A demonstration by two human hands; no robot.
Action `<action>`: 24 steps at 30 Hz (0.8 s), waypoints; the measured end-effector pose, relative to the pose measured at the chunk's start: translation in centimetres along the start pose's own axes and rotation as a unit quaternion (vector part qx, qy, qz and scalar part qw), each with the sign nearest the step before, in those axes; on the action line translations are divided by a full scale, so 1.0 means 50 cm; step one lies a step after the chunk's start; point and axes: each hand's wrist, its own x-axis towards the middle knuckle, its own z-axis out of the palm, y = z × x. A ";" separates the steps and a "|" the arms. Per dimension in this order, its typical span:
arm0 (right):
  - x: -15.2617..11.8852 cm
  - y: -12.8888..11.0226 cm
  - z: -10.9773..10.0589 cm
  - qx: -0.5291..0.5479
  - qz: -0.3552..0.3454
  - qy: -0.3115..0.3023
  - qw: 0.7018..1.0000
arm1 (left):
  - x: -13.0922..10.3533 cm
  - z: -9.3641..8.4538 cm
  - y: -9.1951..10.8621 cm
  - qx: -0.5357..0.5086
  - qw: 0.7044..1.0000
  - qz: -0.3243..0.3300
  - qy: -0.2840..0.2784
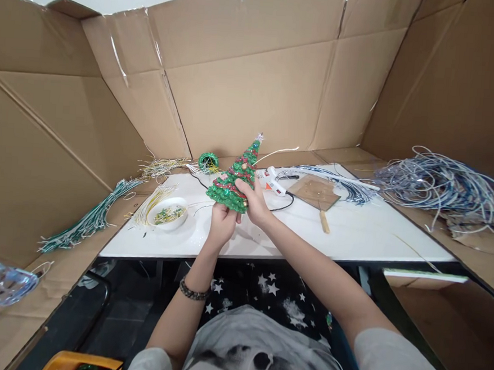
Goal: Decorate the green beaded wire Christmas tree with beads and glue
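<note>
A small green Christmas tree [232, 185] with a red garland, tiny ornaments and a pale star on top is held up over the white table, tilted to the right. Beneath its base, my left hand [223, 224] is closed on the underside, its fingers partly hidden by the tree. My right hand [255, 199] grips the tree's right side, thumb lying across the front. A thin white wire [278, 150] sticks out behind the tree to the right. Close behind the hands lies a white glue gun [276, 181] with an orange mark and a black cord.
On the white table [268, 240] stand a white bowl [184, 219] of small clippings and a brown board [314, 191] with a wooden-handled tool [324, 221]. A green ring [208, 161] sits behind. Wire bundles lie left [96, 214] and right [445, 185]. Cardboard walls [253, 95] surround the table.
</note>
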 end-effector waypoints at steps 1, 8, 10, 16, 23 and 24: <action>-0.001 0.000 0.000 -0.001 0.006 -0.007 1.000 | 0.002 -0.005 0.001 0.010 1.000 0.002 -0.015; -0.006 -0.004 0.000 0.005 0.023 -0.039 0.999 | 0.011 -0.034 0.003 0.064 0.992 0.027 -0.101; -0.007 -0.007 0.001 0.007 0.023 -0.041 0.999 | 0.013 -0.043 0.001 0.082 0.989 0.035 -0.118; -0.012 -0.004 0.000 0.018 0.024 -0.081 0.996 | 0.015 -0.060 -0.012 0.134 0.981 0.072 -0.118; 0.010 -0.001 0.001 0.148 0.016 -0.021 0.989 | -0.029 -0.046 0.025 0.192 0.976 0.102 -0.030; 0.013 -0.007 0.001 0.168 0.035 -0.031 0.985 | -0.042 -0.042 0.040 0.232 0.962 0.142 -0.011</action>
